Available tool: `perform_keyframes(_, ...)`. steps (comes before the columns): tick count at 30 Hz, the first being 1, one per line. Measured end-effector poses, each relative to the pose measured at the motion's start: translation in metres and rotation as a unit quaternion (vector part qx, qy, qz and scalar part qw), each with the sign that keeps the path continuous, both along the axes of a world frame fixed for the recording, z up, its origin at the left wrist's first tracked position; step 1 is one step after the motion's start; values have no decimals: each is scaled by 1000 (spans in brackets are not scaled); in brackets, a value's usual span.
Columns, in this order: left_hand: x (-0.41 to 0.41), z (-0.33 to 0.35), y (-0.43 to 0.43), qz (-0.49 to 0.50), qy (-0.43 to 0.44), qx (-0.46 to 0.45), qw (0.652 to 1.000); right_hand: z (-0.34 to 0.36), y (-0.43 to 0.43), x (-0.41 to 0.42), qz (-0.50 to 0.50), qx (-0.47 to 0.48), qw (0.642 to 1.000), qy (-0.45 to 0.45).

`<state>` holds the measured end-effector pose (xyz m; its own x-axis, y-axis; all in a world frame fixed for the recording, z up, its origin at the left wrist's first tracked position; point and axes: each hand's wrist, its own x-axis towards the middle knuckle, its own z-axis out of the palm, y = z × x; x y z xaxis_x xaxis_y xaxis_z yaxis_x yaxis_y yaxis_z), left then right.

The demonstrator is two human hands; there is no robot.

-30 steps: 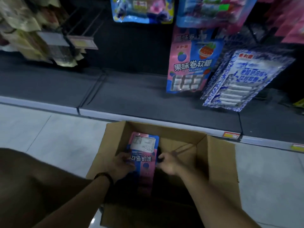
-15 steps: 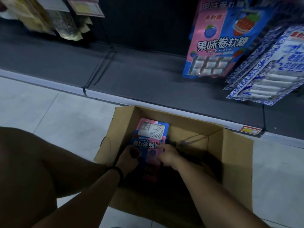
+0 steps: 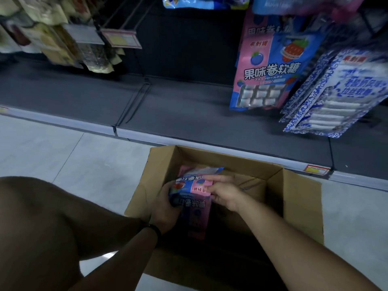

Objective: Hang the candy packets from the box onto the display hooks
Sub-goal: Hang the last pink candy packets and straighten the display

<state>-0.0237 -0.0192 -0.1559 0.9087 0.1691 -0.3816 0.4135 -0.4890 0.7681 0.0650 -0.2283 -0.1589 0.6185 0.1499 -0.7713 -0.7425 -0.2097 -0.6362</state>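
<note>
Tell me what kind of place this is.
Most likely a shop aisle being restocked. Candy packets hang from display hooks above a low dark shelf whose edge carries a price tag, and an open cardboard box of matching packets sits on the tiled floor.

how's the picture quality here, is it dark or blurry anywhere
Head view: dim overall, and the inside of the cardboard box is deep in shadow; the hanging snack packets at upper left are motion-smeared, and so is the blue-and-white packet; the pink-and-blue candy packet held by the left hand and right hand is soft but readable; wide-angle bending shows on the shelf edge.
</note>
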Motion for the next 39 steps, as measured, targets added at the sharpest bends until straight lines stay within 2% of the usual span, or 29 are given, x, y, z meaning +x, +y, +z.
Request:
perform_keyframes(5,21,39,0,27,-105,-29,994,69,-14,13,-22,23,999,-39)
perform_keyframes(7,32,69,-4,31,-110,-3,993,101,-21,25,14,7,998,-67)
perform_keyframes(9,46,103,-9,27,-151,23,988,140,-31,34,66,-15,993,-93)
perform_keyframes(12,71,149,-16,-15,-204,6,979,199,-47,35,88,-21,988,-128)
perform_keyframes(17,120,222,-14,-125,-213,22,969,265,-72,20,132,-73,952,-265)
perform_keyframes(21,143,269,-16,-214,-214,9,953,276,-80,17,114,-200,898,-375)
perform_keyframes(23,153,282,-17,-219,-210,-23,953,283,-84,24,105,-186,900,-379)
perform_keyframes(27,176,291,-25,-174,-158,-159,959,289,-97,40,9,-115,923,-368)
perform_keyframes(32,205,274,-50,-176,-87,-215,957,280,-117,62,-54,-133,926,-348)
perform_keyframes(39,240,253,-100,-80,-150,-284,944,277,-131,98,-132,-205,894,-375)
